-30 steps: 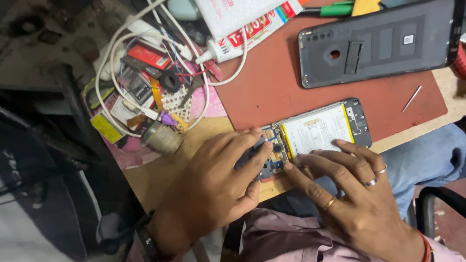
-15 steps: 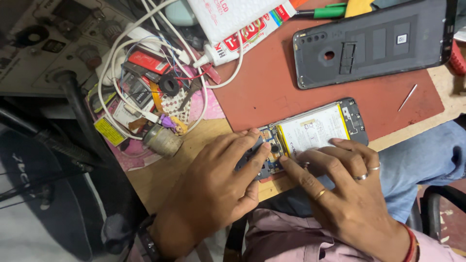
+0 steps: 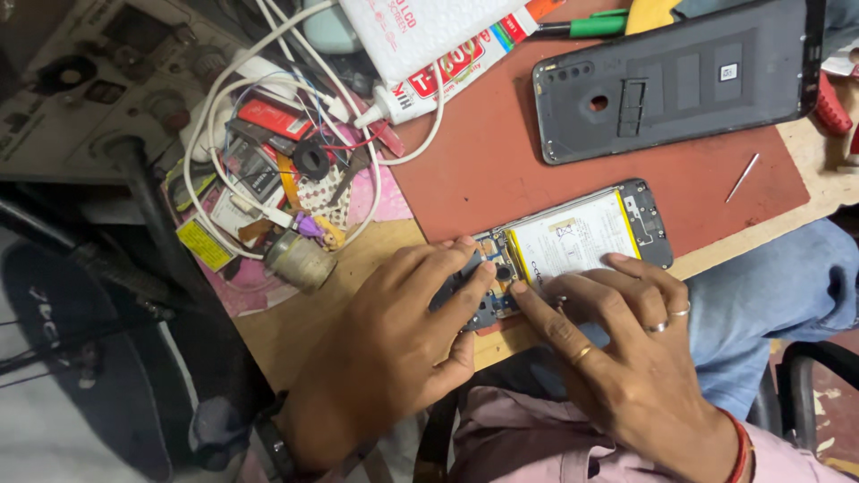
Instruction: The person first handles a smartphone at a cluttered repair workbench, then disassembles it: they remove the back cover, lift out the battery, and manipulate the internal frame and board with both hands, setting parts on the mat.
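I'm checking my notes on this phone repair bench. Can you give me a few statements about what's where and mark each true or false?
1. Both hands rest on the opened phone. True: the left hand covers its circuit-board end and the right hand lies along its near edge.
2. The dark back cover is fitted on the phone. False: it lies apart, inner side up, farther back on the red mat.
3. The phone's pale battery is exposed. True.
4. The right hand is bare of rings. False: rings show on at least two of its fingers.
5. The glue tube stands upright. False: it lies on its side among white cables.
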Demonstrator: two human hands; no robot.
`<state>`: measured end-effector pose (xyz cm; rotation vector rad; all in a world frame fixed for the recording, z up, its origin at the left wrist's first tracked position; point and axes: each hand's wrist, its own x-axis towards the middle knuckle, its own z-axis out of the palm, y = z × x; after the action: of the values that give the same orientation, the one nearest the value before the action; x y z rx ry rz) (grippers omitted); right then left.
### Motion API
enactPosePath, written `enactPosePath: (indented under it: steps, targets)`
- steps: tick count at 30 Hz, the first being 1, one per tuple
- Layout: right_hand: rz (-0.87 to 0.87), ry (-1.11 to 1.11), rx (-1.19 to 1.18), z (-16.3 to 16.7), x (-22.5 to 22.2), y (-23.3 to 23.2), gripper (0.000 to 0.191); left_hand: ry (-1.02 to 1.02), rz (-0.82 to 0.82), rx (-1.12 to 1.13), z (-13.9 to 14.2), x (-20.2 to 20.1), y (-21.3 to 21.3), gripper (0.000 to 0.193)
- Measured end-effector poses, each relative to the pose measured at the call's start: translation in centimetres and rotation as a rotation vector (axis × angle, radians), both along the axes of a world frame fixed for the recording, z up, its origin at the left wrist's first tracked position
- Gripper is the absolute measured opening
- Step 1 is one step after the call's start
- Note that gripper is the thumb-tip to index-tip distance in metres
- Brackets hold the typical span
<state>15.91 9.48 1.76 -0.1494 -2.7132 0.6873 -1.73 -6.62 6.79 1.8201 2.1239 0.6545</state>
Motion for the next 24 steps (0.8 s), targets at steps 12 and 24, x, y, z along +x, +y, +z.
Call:
enactPosePath:
  steps: [12,24]
  targets:
    - [-0.121,0.206,-0.177,0.1,2.1,2.1,0.038,0.029,0.065,-0.004,0.3,-0.4,-0.4,0.060]
    - [-0.200,0.179,-0.189,-0.2,2.8,2.1,0.044,0.061,0.085,0.081,-0.6,1.0,1.4,0.067]
